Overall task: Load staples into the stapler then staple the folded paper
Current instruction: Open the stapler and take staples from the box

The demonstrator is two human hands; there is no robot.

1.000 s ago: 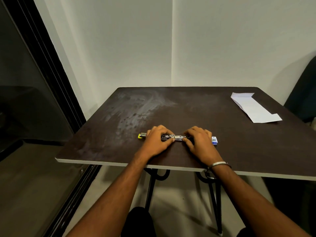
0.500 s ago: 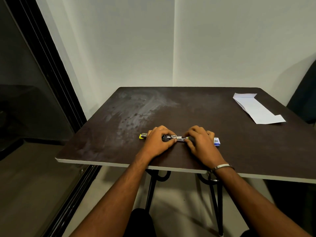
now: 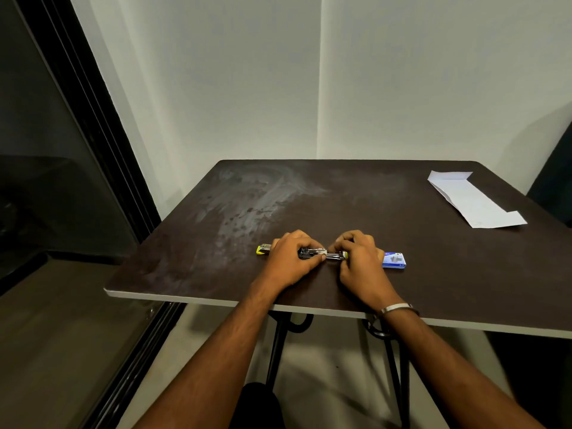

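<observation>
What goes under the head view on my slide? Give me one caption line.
Both hands, left hand and right hand, work an opened stapler on a dark table; staple box beside, folded paper untouched.

Both hands cover most of the stapler (image 3: 322, 253).

Staple box (image 3: 393, 260) now more exposed

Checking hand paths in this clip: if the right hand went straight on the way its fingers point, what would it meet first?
The right hand points leftward along the stapler it grips, so it would probably meet the left hand first, whose fingers hold the stapler's other end; depth is unclear.
</observation>
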